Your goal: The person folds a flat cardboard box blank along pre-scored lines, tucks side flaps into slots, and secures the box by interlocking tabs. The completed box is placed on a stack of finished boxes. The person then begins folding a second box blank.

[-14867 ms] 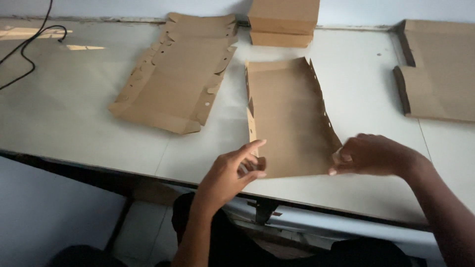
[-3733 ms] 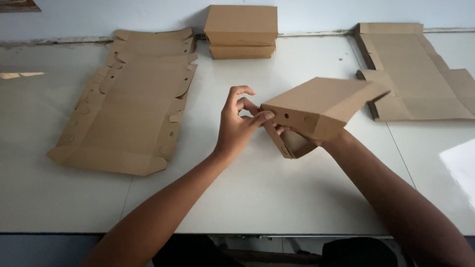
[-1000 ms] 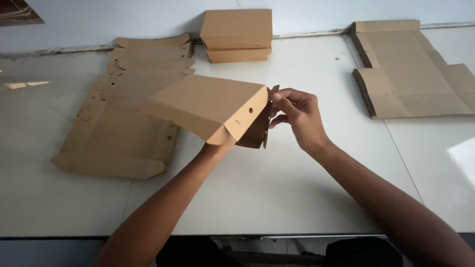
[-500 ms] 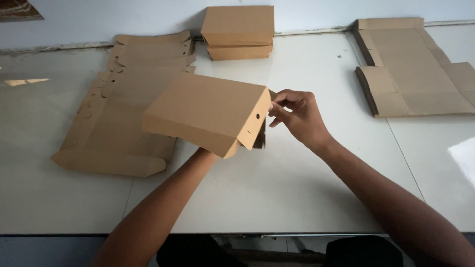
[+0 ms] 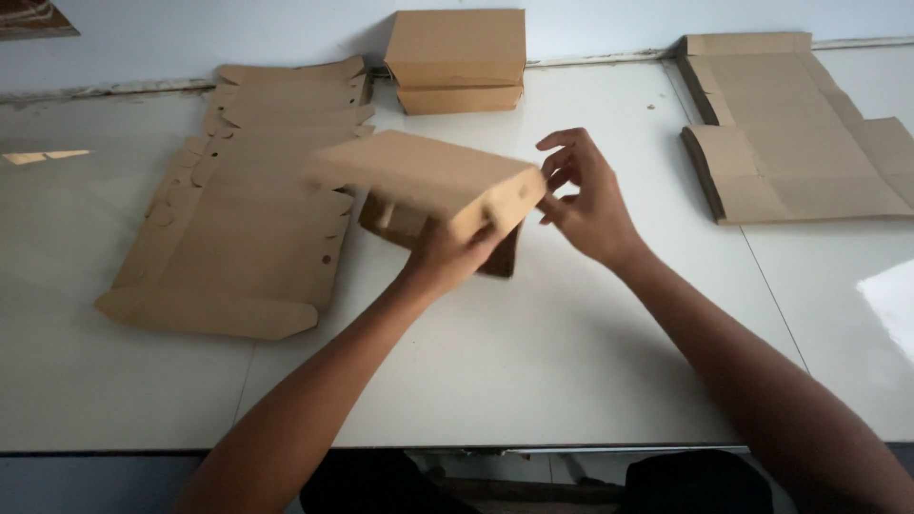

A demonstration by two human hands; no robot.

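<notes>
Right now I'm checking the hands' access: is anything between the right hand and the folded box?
Nothing visible. The right hand hovers open beside the folded box, which the left hand holds from below above the table.

matt brown cardboard box [image 5: 428, 186] over a smooth, glossy white table [image 5: 533, 352].

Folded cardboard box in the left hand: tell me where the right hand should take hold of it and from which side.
Grip the short end panel nearest the right hand, coming from the right. The folded cardboard box is held tilted above the table by the left hand from underneath, so that end faces the open right fingers and is likely the freest edge to pinch.
</notes>
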